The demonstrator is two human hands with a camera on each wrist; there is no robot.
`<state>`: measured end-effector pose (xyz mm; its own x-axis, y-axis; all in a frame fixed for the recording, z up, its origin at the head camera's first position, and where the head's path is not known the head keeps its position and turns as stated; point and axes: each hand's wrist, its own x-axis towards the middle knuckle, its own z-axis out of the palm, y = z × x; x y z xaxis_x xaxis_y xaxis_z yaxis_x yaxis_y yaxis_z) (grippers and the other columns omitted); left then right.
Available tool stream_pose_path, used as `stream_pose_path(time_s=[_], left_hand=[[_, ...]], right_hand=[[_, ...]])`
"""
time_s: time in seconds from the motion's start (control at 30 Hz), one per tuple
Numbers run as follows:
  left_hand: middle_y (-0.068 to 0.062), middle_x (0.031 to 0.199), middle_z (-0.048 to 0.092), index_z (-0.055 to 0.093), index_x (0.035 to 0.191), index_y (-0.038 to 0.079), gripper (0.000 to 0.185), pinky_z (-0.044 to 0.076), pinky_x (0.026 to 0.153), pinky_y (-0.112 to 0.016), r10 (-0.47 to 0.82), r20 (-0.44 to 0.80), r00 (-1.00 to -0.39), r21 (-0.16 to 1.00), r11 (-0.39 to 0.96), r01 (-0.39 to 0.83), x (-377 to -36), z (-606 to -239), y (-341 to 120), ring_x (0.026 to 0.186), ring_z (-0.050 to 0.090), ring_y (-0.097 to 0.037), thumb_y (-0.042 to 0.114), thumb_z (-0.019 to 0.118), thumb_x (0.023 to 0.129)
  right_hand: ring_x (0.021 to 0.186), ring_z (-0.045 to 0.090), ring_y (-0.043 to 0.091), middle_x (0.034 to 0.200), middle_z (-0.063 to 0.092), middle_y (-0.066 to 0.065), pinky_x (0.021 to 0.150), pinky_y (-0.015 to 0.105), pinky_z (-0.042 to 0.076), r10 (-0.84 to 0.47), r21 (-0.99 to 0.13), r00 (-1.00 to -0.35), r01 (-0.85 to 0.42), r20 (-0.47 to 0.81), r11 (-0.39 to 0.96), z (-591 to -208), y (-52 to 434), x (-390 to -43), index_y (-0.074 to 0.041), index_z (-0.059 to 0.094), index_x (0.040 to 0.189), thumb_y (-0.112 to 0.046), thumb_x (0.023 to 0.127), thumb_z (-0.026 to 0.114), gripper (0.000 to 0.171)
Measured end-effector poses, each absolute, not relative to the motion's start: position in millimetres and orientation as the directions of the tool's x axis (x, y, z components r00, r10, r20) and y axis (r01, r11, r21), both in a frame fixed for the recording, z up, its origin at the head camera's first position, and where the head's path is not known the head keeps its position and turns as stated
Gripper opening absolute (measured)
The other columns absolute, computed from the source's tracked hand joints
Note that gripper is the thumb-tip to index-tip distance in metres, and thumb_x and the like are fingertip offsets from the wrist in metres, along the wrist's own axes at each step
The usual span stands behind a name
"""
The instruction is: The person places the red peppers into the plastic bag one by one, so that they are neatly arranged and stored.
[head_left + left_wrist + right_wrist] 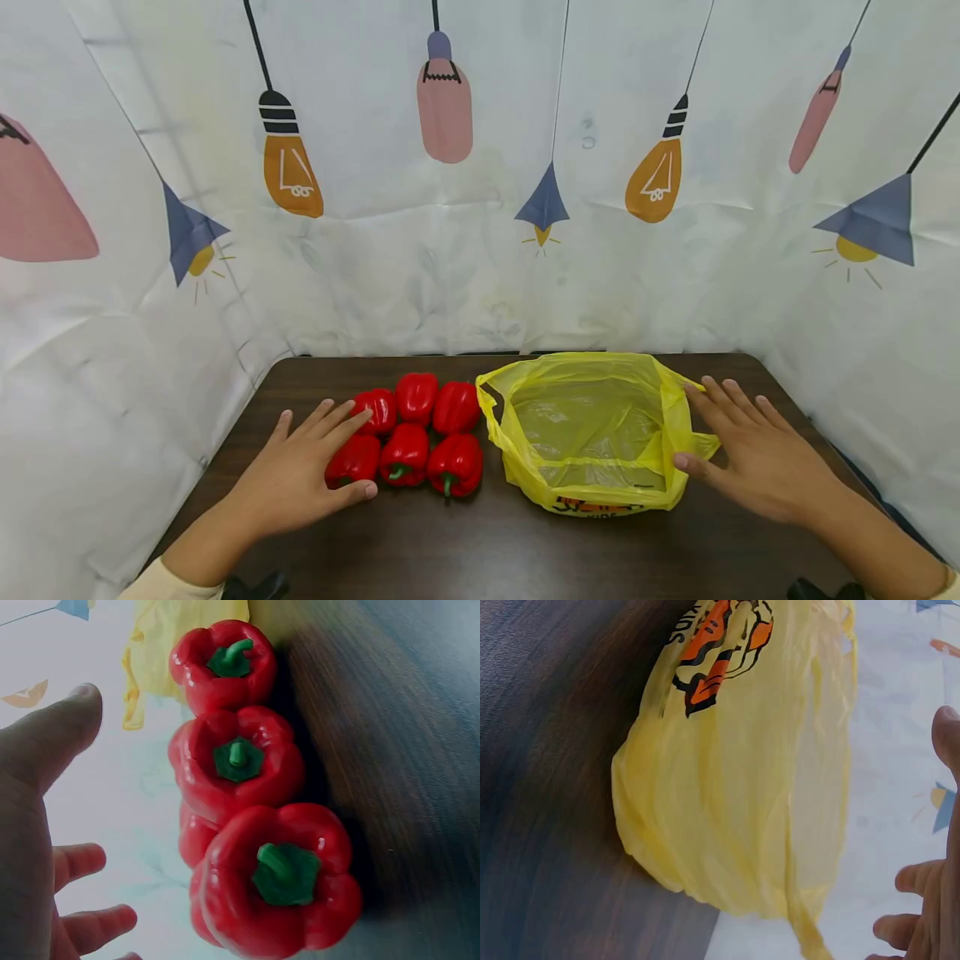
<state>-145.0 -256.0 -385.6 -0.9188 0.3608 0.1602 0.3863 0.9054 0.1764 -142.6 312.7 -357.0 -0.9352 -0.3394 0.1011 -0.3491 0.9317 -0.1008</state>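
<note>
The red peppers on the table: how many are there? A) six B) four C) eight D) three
A: the head view shows six red peppers in two rows of three on the table, between the left hand and the yellow bag.

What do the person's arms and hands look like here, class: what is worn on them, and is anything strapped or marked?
Both hands are bare: no gloves, rings or markings show on the left hand or the right hand. A cream sleeve cuff ends at the left wrist, and a sliver of similar pale cuff shows at the right wrist. Dark objects at the bottom edge beside each forearm cannot be identified.
</note>
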Motion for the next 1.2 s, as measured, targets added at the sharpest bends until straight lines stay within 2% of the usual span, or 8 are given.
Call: stream_pose_path(time_s=[0.1,0.33,0.8,1.0,1.2], left_hand=[[-0.014,0.157,0.044,0.051,0.152,0.017,0.099,0.017,0.108,-0.079,0.355,0.16,-0.921,0.184,0.906,0.381,-145,-389,-259,0.146,0.032,-0.044,0.085,0.056,0.081],[-0.014,0.154,0.047,0.05,0.153,0.018,0.091,0.021,0.107,-0.078,0.348,0.183,-0.92,0.198,0.903,0.381,-145,-396,-264,0.144,0.036,-0.045,0.065,0.078,0.08],[-0.015,0.147,0.054,0.051,0.15,0.011,0.094,0.031,0.104,-0.076,0.365,0.204,-0.908,0.194,0.894,0.403,-150,-409,-273,0.137,0.046,-0.046,0.066,0.077,0.079],[-0.015,0.146,0.055,0.052,0.149,0.009,0.092,0.034,0.102,-0.076,0.368,0.208,-0.906,0.207,0.889,0.408,-152,-413,-278,0.135,0.048,-0.046,0.062,0.08,0.08],[-0.016,0.145,0.056,0.053,0.147,0.007,0.089,0.035,0.101,-0.076,0.37,0.211,-0.905,0.219,0.884,0.413,-153,-417,-281,0.134,0.049,-0.046,0.057,0.082,0.079]], right_hand=[[0.151,0.012,0.049,0.166,0.018,0.026,0.12,0.061,-0.006,-0.326,-0.113,-0.94,-0.336,0.1,0.935,-359,315,-142,-0.013,0.013,0.166,-0.062,0.099,0.056,0.093],[0.15,0.016,0.05,0.165,0.021,0.025,0.12,0.064,0.001,-0.305,-0.113,-0.946,-0.317,0.109,0.942,-365,320,-139,-0.01,0.017,0.165,-0.061,0.098,0.057,0.093],[0.148,0.02,0.051,0.164,0.021,0.027,0.12,0.063,0.007,-0.286,-0.148,-0.944,-0.311,0.167,0.939,-376,334,-134,-0.009,0.013,0.165,-0.057,0.099,0.06,0.094],[0.148,0.018,0.053,0.165,0.019,0.028,0.117,0.066,0.016,-0.265,-0.156,-0.952,-0.288,0.151,0.945,-379,337,-132,-0.008,0.01,0.165,-0.058,0.098,0.06,0.097],[0.146,0.023,0.054,0.164,0.021,0.027,0.106,0.071,0.028,-0.251,-0.153,-0.956,-0.274,0.154,0.95,-383,342,-130,-0.003,0.015,0.163,-0.057,0.097,0.062,0.098]])
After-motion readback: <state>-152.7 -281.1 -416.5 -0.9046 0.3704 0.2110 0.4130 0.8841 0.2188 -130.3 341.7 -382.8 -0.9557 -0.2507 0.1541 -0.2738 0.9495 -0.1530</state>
